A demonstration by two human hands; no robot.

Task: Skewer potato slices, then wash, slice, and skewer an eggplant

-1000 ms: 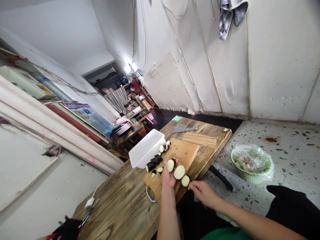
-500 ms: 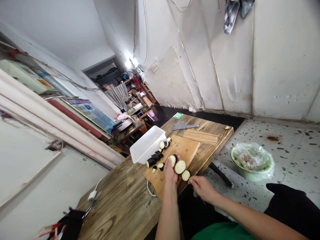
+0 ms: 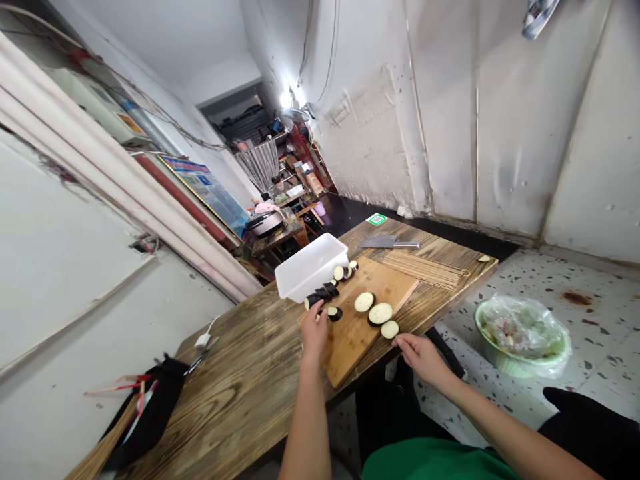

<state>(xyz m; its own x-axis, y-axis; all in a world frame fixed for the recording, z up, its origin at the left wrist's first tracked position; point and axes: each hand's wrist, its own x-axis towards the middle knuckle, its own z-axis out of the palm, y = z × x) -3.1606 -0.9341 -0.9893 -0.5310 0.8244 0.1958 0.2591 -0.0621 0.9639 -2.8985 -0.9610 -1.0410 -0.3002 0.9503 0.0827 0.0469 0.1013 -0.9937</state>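
Note:
Three round eggplant slices with pale flesh and dark skin hang in a row over the near edge of the wooden cutting board (image 3: 350, 347), the biggest slice (image 3: 381, 314) in the middle. My right hand (image 3: 417, 357) pinches the near end of the skewer that carries them; the stick itself hardly shows. At the board's left side, my left hand (image 3: 315, 330) has its fingertips closed round a small eggplant piece (image 3: 319, 313), mostly hidden by them. Beside those fingers lies another cut eggplant piece (image 3: 335, 313). Dark overlapping eggplant slices (image 3: 323, 293) lie along the board's far left edge.
A white plastic tub (image 3: 310, 267) stands beyond the board. A cleaver (image 3: 387, 242) and a bundle of bamboo skewers (image 3: 425, 268) lie at the far side of the wooden table (image 3: 230, 373). On the floor at right is a green basin (image 3: 520, 363) with a plastic bag.
My left hand has let go of the skewered slices and moved left to the small piece at the board's side. My right hand still holds the skewer. The view has shifted.

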